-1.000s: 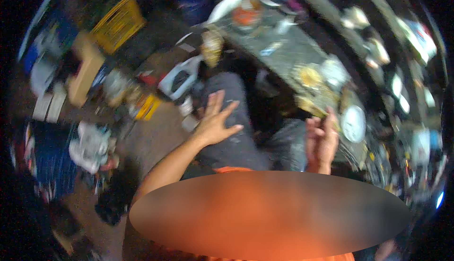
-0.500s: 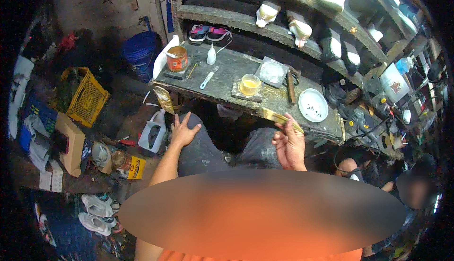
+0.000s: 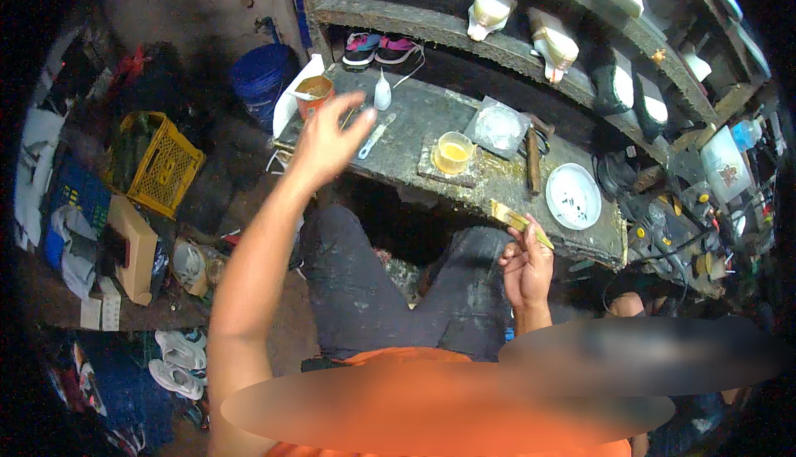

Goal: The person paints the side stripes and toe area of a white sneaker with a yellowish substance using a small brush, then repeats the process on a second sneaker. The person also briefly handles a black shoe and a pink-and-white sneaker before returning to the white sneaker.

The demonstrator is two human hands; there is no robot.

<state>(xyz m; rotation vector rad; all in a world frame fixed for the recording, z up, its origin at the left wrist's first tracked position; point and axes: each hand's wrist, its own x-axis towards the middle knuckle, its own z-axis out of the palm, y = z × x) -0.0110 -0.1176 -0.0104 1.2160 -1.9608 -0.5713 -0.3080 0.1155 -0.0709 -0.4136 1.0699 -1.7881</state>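
My left hand (image 3: 332,144) is raised over the left end of the workbench (image 3: 414,117), blurred, with its fingers apart and nothing seen in them. Just beyond it stands an orange can (image 3: 313,92), partly covered by the hand. A white squeeze bottle (image 3: 382,92) and a pale blue flat-handled tool (image 3: 377,136) are right of the fingers. My right hand (image 3: 528,270) grips a flat brush (image 3: 509,216) by its yellowish handle, near the bench's front edge. Beyond the brush, a clear cup of yellow liquid (image 3: 453,155) sits on a stained block.
A hammer (image 3: 533,163), a white-coated square slab (image 3: 497,125) and a white dish with dark bits (image 3: 574,197) lie on the bench. Shelves behind (image 3: 423,24) hold shoes and soles. A yellow crate (image 3: 170,167) and blue bucket (image 3: 264,80) stand left; tools clutter the right.
My left hand has lifted off my thigh and moved forward over the bench, toward the orange can. My right hand still holds the brush. The view has shifted slightly.
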